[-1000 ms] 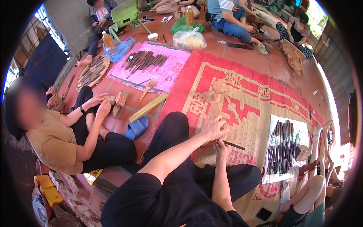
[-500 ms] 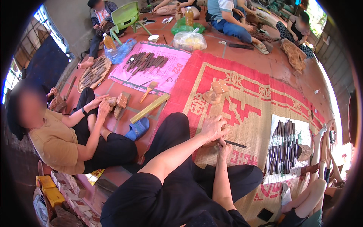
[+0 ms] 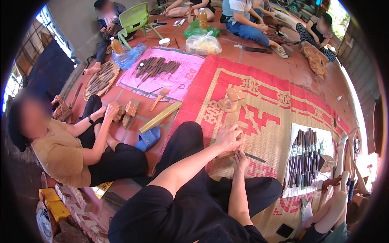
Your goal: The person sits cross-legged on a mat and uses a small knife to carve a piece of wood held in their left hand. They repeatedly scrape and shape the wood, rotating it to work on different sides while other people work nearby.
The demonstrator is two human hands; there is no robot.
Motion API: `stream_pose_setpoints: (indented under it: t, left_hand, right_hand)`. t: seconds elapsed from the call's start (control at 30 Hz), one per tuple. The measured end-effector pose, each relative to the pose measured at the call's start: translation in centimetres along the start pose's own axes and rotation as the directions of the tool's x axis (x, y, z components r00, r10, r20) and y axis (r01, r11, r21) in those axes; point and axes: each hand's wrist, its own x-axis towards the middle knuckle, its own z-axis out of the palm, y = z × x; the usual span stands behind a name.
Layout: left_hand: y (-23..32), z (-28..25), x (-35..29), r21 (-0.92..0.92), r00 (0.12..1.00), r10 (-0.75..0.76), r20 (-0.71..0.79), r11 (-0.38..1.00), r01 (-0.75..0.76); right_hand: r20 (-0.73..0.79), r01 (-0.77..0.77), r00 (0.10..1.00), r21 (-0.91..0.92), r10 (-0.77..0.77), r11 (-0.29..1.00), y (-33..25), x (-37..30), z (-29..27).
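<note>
My left hand (image 3: pixel 229 137) curls downward over the mat, fingers bent and closed; whatever it grips is hidden under it. A brown wooden piece (image 3: pixel 225 155) shows partly beneath that hand. Close below, my right hand (image 3: pixel 242 160) pinches a thin dark flat bar (image 3: pixel 256 158), which sticks out to the right over the mat. Just beyond my hands, a small wooden block (image 3: pixel 235 94) with crossed pale lines rests on a rounded wooden piece (image 3: pixel 227 105).
A red and straw mat (image 3: pixel 267 137) lies under my hands. To the right, many dark rods (image 3: pixel 304 158) lie on a white sheet. A pink cloth (image 3: pixel 186 60) with dark sticks, a brush (image 3: pixel 159 99), a wooden strip (image 3: pixel 161 116) and a blue slipper (image 3: pixel 148 139) lie left. A co-worker (image 3: pixel 60 146) sits there.
The dark bar's free end has dipped slightly and shifted right, with my right hand turning a little. My left hand has barely moved. The co-worker's hands at left have shifted on their wooden piece.
</note>
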Motion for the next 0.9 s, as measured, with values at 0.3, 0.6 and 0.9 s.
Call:
stream_pose_setpoints:
  t: [0.3,0.6,0.9]
  left_hand:
    - [0.2,-0.2,0.0,0.002,1.000,-0.007,0.005,1.000,0.007]
    - [0.4,-0.5,0.1,-0.020,0.999,-0.020,0.037,1.000,0.021]
    - [0.0,-0.1,-0.1,-0.022,1.000,0.000,0.013,1.000,0.000]
  right_hand:
    - [0.055,0.001,0.998,0.046,-0.004,0.999,-0.5,-0.8,1.2]
    - [0.128,-0.015,0.992,-0.026,0.018,1.000,0.1,0.7,0.6]
    - [0.153,-0.022,0.988,-0.071,0.032,0.997,-0.2,0.8,0.9]
